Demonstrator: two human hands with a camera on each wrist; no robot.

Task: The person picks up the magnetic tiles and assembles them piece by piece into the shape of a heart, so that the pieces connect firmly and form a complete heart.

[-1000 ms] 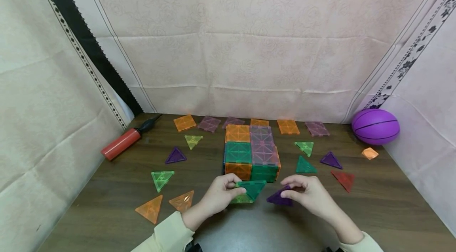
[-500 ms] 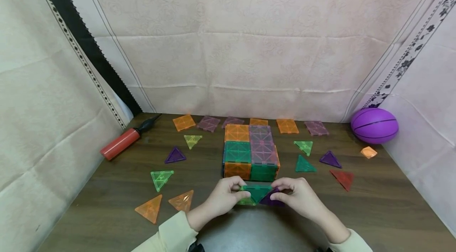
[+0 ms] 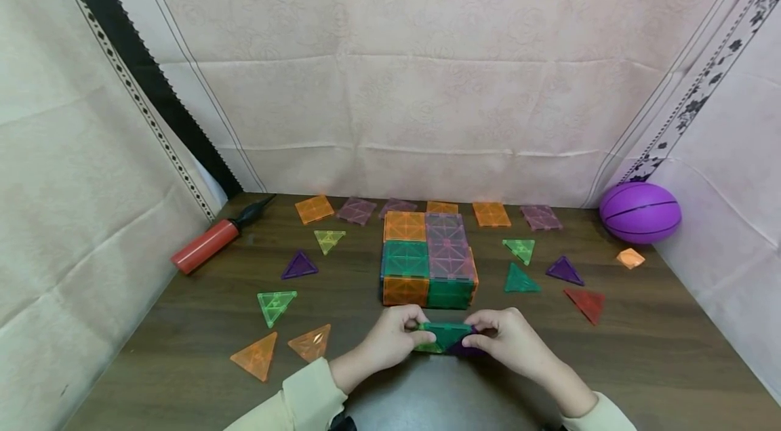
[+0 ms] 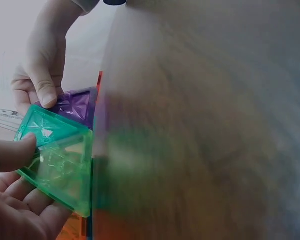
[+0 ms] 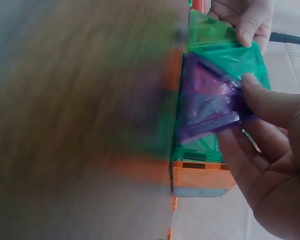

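Observation:
My left hand (image 3: 393, 336) pinches a light green triangle tile (image 4: 65, 172) joined to a teal triangle tile (image 4: 47, 127). In my right hand (image 3: 509, 339), thumb and fingers grip a purple triangle tile (image 5: 210, 100). The purple tile's slanted edge lies against the teal one in both wrist views, so the three form a row. They are held low over the table, in front of a box of magnetic tiles (image 3: 427, 258) with orange, teal and purple squares. My fingers cover the outer parts of the tiles.
Loose triangles lie on both sides, among them an orange triangle (image 3: 311, 343) and a red triangle (image 3: 587, 305). Orange and purple squares, such as an orange square (image 3: 491, 215), line the back. A red hand pump (image 3: 207, 244) lies left; a purple ball (image 3: 641, 213) sits right.
My right hand has moved left with the purple triangle until it meets the teal one. The left hand has shifted slightly right with its two tiles.

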